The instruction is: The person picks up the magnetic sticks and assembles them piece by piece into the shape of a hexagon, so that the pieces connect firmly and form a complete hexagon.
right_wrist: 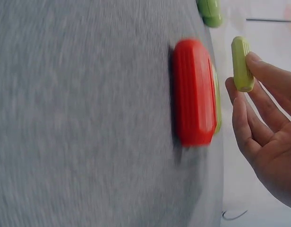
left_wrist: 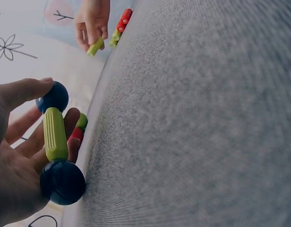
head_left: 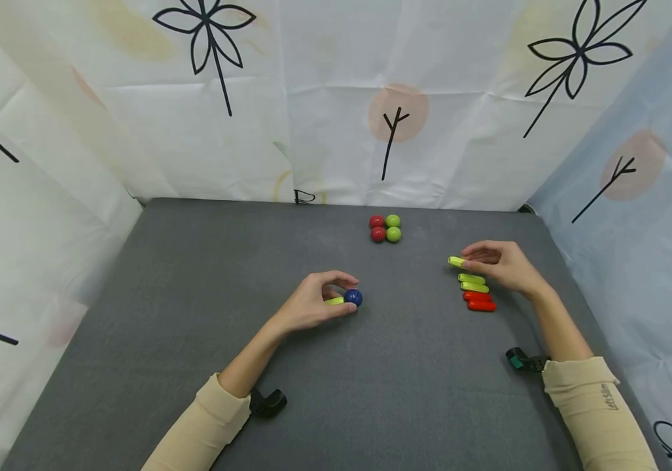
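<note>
My left hand point(head_left: 314, 302) holds a joined piece above the grey table: a yellow-green ribbed rod point(left_wrist: 55, 135) with a dark blue ball point(left_wrist: 55, 98) at one end and a second blue ball point(left_wrist: 63, 182) at the other. The thumb and curled fingers grip the first ball. Over on the right, my right hand point(head_left: 502, 263) pinches a single yellow-green rod point(right_wrist: 242, 64) between thumb and fingers, lifted off the table. Just below that hand lies a row of rods: yellow-green rods point(head_left: 474, 287) behind, red rods point(head_left: 481, 305) in front.
Two red balls point(head_left: 377, 234) and two green balls point(head_left: 393, 234) sit together in a square near the back of the grey table point(head_left: 224, 248). Patterned white cloth point(head_left: 336, 131) hangs behind and at both sides. A dark wrist camera point(head_left: 269, 403) hangs under the left forearm.
</note>
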Demonstrator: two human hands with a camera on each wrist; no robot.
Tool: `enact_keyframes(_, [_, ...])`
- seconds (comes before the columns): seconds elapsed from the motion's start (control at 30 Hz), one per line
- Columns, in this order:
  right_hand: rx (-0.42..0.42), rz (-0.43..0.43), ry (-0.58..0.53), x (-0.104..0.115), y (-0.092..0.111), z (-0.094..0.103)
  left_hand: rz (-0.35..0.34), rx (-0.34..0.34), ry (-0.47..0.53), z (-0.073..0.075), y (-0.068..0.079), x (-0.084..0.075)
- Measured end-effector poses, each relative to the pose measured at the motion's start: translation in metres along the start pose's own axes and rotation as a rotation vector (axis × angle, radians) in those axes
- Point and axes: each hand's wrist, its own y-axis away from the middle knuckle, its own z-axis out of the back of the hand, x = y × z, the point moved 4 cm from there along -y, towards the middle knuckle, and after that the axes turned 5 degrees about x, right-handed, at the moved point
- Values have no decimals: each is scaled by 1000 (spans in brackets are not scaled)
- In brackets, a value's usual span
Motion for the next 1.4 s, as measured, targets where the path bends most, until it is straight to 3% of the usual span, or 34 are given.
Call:
enact_keyframes(0.2, [22,12,-61,17,-4,-15,-2,6,13,0,0,-1])
enact_keyframes(0.8, [141,188,-246,91,-15,-83,-11,-28,-40,2,0,-5])
enact_keyframes(1.4, [210,256,-205,116,-17,-126,-58,-49,-6,-5,-1,-7])
